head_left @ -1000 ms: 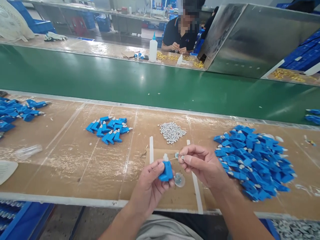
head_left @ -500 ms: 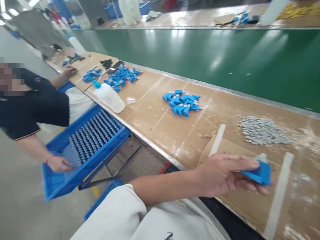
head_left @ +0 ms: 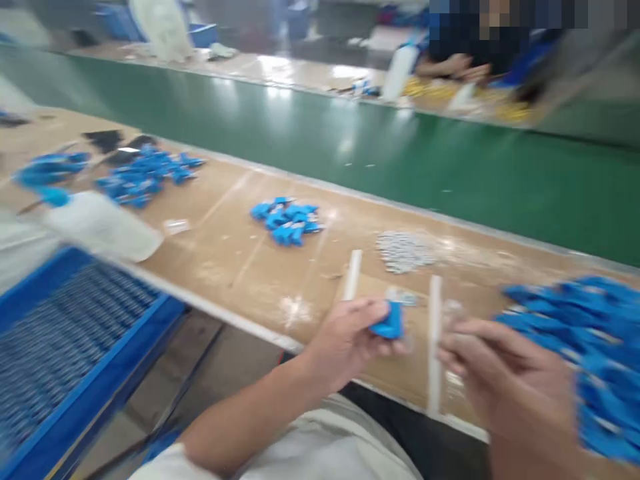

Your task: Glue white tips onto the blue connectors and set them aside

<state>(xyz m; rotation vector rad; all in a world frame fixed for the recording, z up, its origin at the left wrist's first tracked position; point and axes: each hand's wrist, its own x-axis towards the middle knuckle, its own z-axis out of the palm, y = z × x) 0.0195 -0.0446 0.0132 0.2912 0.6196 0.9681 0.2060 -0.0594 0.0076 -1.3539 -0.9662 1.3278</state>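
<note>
My left hand is closed on a flat blue plastic piece, pinched between thumb and fingers above the cardboard-covered bench. To the right, my right hand is smeared by motion. Its thumb and fingers are pressed together, and I cannot make out what they hold. Beyond my hands lies a patch of small grey parts. A large heap of blue plastic pieces sits just past my right hand. A smaller cluster of blue pieces lies to the left.
White strips run across the bench near my hands. A white bottle with a blue cap lies at the left edge, above a blue tray of rowed parts. A green conveyor belt runs behind; a person's hands are across it.
The view has swung to the right, bringing the heap of blue pieces and my right hand into sight. My left hand still grips the blue piece. The neighbouring person has left the view.
</note>
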